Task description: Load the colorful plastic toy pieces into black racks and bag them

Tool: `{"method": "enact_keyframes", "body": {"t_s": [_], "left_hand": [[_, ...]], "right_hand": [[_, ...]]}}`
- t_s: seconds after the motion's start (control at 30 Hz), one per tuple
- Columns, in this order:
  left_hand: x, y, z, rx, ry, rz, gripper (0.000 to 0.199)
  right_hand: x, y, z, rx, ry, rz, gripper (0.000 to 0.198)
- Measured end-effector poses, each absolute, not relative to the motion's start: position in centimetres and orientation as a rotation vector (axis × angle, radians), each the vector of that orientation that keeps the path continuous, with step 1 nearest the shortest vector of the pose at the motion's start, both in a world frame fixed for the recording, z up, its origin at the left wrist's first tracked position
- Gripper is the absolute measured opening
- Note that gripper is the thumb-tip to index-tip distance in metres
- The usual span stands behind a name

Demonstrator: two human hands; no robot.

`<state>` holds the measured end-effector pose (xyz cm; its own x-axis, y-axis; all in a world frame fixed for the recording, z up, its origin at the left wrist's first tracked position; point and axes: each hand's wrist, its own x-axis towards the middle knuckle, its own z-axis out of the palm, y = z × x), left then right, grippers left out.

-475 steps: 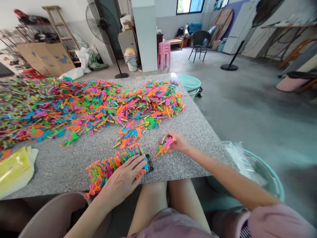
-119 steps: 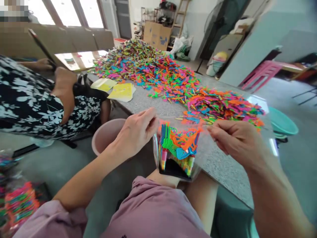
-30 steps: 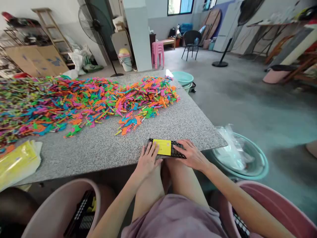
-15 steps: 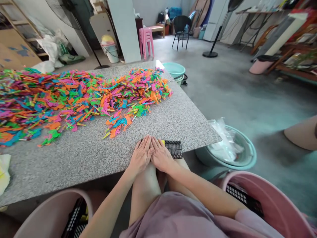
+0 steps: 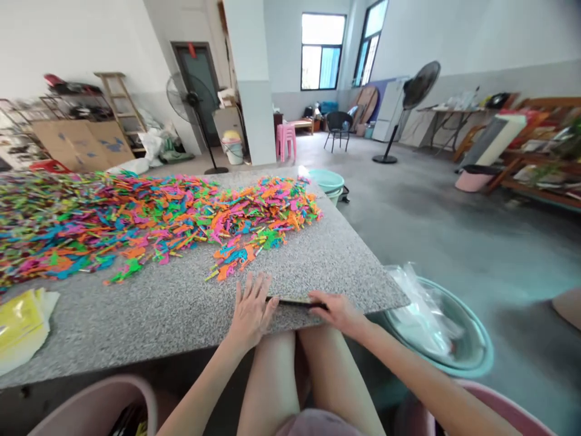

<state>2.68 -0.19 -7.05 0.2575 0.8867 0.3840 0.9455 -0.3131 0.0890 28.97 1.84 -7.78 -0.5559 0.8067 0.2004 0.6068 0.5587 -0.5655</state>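
Observation:
A thin black plastic grid [image 5: 294, 302], seen nearly edge-on, stands at the table's near edge between my hands. My right hand [image 5: 336, 310] has its fingers curled round the right end of it. At the other end is my left hand [image 5: 250, 310], its fingers spread on the stone table and its thumb by the grid's left tip; whether the thumb touches it I cannot tell. Beyond the hands a small cluster of colourful plastic toy guns [image 5: 236, 257] lies in front of a long heap of the same toys [image 5: 177, 209].
Yellow-and-white plastic packaging [image 5: 27, 324] lies on the speckled table [image 5: 177, 321] at left. A teal tub [image 5: 476, 345] with clear plastic bags [image 5: 422, 318] stands right of the table corner. Pink bins [image 5: 131, 387] flank my legs. Standing fans [image 5: 393, 121] and pink stools [image 5: 285, 140] are farther back.
My hands, earlier laid together over the flat black grid, have parted to its two ends. The grid has turned from flat to edge-on. The camera has tilted up.

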Motion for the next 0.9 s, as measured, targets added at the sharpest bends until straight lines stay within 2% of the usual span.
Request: {"method": "enact_keyframes", "body": {"t_s": [0.07, 0.13, 0.2, 0.27, 0.47, 0.57, 0.67, 0.9], "left_hand": [[2.7, -0.5, -6.4, -2.305, -1.717, -0.615, 0.057], [3.4, -0.7, -7.2, -2.353, -1.661, -0.597, 0.056], [4.3, -0.6, -9.0, -2.423, -1.624, -0.537, 0.05], [4.9, -0.4, -10.9, -2.408, -1.65, -0.524, 0.047], [5.2, -0.4, -14.0, -2.29, -1.715, -0.722, 0.05], [4.9, -0.4, -15.2, -2.287, -1.636, -0.818, 0.056], [4.7, -0.5, -15.7, -2.314, -1.614, -0.866, 0.058], [5.1, -1.4, -13.7, -2.401, -1.7, -0.89, 0.05]], "right_hand": [[29.1, 4.9, -6.7, -1.132, -2.244, 0.914, 0.03], [28.3, 8.3, -6.3, -1.118, -2.255, 1.049, 0.029], [26.5, 11.2, -6.4, -1.142, -2.377, 0.926, 0.022], [23.3, 12.9, -6.4, -1.167, -2.497, 0.652, 0.02], [6.7, 12.7, -5.6, -0.846, -2.676, 0.068, 0.062], [0.1, 14.1, -6.2, -0.975, -2.731, 0.083, 0.071], [-1.4, 16.3, -7.4, -1.188, -2.747, 0.208, 0.076], [8.7, 16.7, -9.6, -1.053, -2.785, 0.079, 0.064]]}}
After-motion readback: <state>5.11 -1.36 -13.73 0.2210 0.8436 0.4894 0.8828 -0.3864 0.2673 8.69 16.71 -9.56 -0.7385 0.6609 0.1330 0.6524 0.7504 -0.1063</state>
